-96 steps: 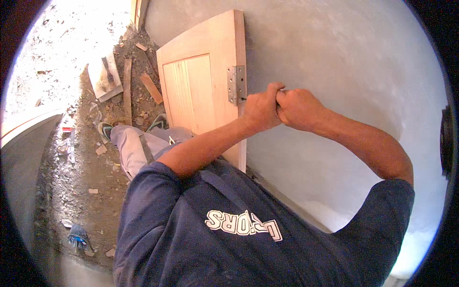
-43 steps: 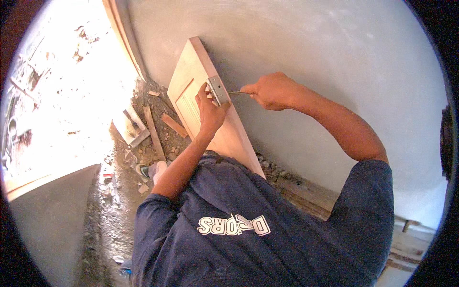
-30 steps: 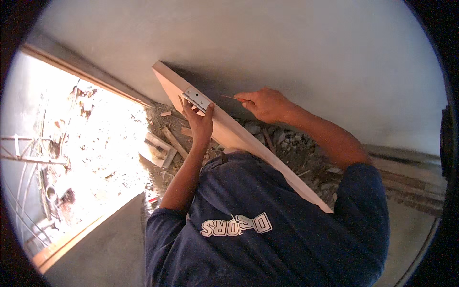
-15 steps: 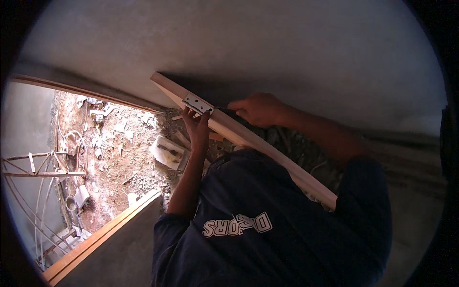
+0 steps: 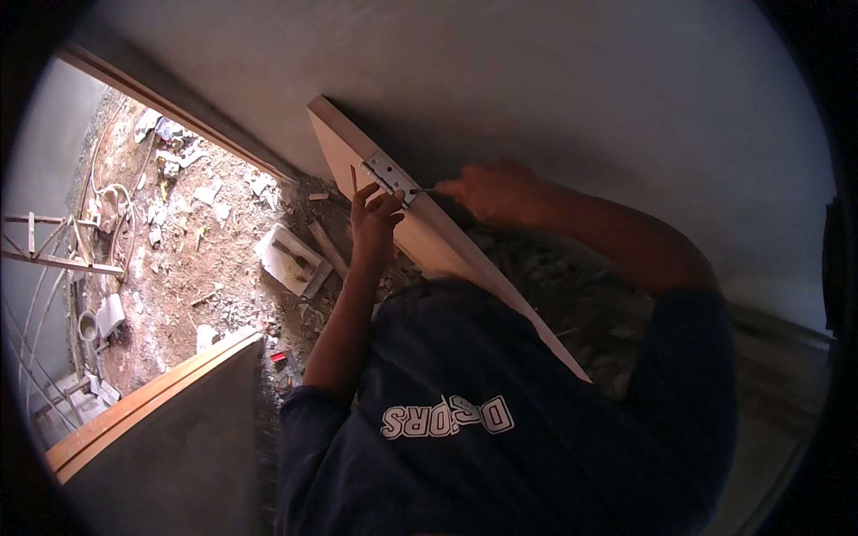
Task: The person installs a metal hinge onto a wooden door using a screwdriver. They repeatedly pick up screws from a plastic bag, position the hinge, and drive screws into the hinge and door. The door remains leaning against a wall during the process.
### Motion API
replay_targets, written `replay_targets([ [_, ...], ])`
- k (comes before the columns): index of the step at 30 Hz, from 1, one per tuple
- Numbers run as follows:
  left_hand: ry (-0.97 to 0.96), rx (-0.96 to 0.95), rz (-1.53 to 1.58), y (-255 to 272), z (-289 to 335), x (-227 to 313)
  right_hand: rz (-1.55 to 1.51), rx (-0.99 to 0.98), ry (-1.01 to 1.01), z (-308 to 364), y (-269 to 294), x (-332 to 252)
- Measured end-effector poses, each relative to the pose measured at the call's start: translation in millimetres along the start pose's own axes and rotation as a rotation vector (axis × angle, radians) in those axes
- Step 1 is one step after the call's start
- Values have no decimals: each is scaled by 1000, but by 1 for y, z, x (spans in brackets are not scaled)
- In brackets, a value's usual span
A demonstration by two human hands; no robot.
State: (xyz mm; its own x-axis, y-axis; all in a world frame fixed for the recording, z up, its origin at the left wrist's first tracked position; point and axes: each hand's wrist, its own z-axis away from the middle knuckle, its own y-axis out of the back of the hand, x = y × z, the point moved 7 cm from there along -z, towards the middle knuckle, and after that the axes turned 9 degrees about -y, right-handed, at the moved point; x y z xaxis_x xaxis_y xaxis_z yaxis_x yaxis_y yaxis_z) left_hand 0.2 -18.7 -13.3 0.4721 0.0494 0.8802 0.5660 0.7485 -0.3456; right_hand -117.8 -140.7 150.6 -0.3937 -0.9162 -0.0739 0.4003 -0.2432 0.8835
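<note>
A pale wooden door panel [image 5: 465,256] stands tilted on its edge along the grey wall. On its narrow edge, towards the far end, lies a silver butt hinge [image 5: 390,172] with screw holes. My left hand [image 5: 374,219] is closed at the hinge's knuckle side, its fingertips pressing the metal; a thin brown stick [image 5: 353,178] rises beside the fingers. From the other side my right hand [image 5: 502,190] grips a thin-shafted tool [image 5: 427,190], whose tip meets the near end of the hinge. The tool's handle is hidden in the fist.
Plastered wall [image 5: 581,80] runs close behind the panel. A white plastic float [image 5: 293,261] lies on rubble-strewn ground [image 5: 206,250] at left. Wooden frame members [image 5: 161,402] border the opening, with a metal frame [image 5: 63,246] and a small bucket [image 5: 87,325] beyond.
The view has turned, so the panel looks steeper and more ground shows. My right fist appears nearer the hinge, with less of the shaft showing. My left hand stays at the hinge.
</note>
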Motion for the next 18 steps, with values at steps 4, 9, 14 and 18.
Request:
replay_targets([
  [4,-32,-3,24,5,-2,-5,249,15,155,-8,13,-17],
  [9,-115,117,48,10,3,3,447,-61,207,-20,21,-27],
  [14,-669,-22,-457,-10,23,47,509,-5,233,-30,18,-27],
  [18,-810,-167,-452,-53,37,52,546,-59,259,-43,39,-51],
])
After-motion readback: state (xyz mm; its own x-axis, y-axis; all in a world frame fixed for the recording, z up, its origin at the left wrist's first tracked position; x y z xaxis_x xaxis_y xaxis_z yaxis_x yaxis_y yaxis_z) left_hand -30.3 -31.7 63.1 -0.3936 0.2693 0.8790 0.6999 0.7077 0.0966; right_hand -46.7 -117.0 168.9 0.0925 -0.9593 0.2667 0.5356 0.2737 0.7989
